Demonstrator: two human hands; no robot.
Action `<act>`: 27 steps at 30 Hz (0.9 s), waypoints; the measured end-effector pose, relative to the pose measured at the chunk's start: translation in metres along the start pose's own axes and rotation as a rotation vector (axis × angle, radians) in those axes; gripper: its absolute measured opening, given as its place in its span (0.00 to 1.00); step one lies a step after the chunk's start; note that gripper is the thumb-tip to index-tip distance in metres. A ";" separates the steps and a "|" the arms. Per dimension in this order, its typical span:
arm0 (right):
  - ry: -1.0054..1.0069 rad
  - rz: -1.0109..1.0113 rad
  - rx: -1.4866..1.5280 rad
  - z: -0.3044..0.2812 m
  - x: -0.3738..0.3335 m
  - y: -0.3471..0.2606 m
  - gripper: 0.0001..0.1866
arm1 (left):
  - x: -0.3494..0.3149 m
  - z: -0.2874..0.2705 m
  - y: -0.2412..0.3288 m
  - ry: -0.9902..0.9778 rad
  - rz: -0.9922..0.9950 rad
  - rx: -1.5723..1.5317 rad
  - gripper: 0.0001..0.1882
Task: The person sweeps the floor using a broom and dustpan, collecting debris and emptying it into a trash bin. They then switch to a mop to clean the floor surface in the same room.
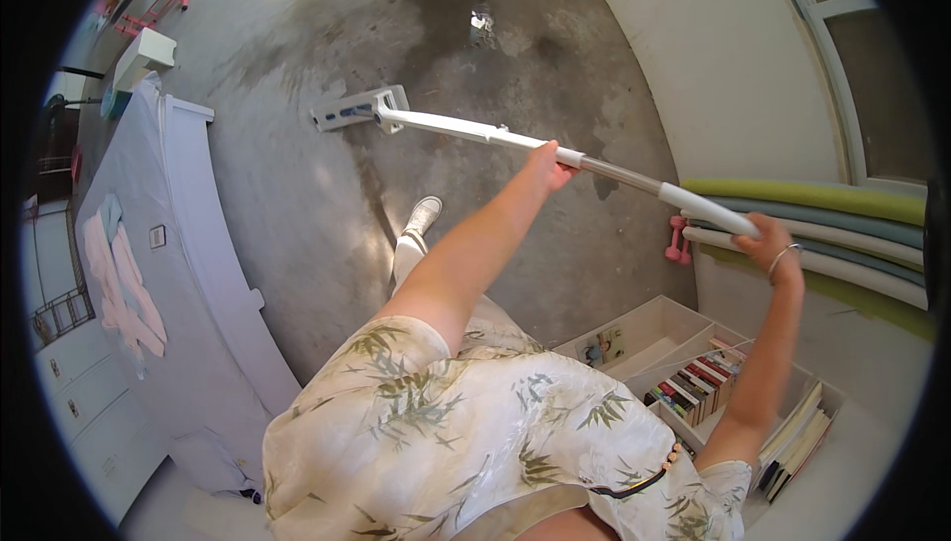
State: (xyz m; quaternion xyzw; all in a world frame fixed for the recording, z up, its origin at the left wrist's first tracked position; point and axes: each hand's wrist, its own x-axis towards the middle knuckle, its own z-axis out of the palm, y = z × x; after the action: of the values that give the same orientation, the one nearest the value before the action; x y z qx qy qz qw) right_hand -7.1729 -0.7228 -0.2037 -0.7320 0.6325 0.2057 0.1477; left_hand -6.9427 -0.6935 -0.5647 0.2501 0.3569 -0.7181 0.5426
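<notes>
A long white mop (446, 125) slants across the view, with a bare metal stretch partway up its pole. Its flat rectangular mop head (347, 111) rests on the grey floor at the upper left of centre. My left hand (557, 165) is wrapped round the pole near its middle, just below the metal section. At the right, my right hand (766, 241) grips the white upper end of the handle and wears a bracelet at the wrist. Darker, wet-looking patches (436, 16) mark the floor beyond the mop head.
A white shelf box (654, 328) with books (698, 382) stands close at my right, near rolled green and blue mats (812, 204) and pink dumbbells (679, 241). A cloth-covered cabinet (188, 244) lines the left. My shoe (424, 214) is below the mop head.
</notes>
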 end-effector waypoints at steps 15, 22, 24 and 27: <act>0.230 -0.276 -0.316 -0.045 -0.039 -0.139 0.14 | -0.073 -0.022 0.085 -0.284 0.123 0.160 0.19; 0.427 -0.239 -0.077 -0.079 -0.027 -0.232 0.16 | -0.117 -0.062 0.185 -0.161 0.258 0.275 0.15; 0.496 -0.252 -0.058 -0.089 -0.007 -0.246 0.17 | -0.133 -0.072 0.214 -0.160 0.300 0.329 0.15; 0.600 -0.189 -0.094 -0.115 0.002 -0.273 0.18 | -0.157 -0.069 0.239 -0.177 0.313 0.396 0.14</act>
State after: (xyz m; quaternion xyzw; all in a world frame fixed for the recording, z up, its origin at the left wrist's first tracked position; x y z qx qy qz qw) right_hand -6.8906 -0.7364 -0.1164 -0.8215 0.5669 -0.0050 -0.0612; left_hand -6.6711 -0.5820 -0.5482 0.3395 0.1176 -0.7002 0.6170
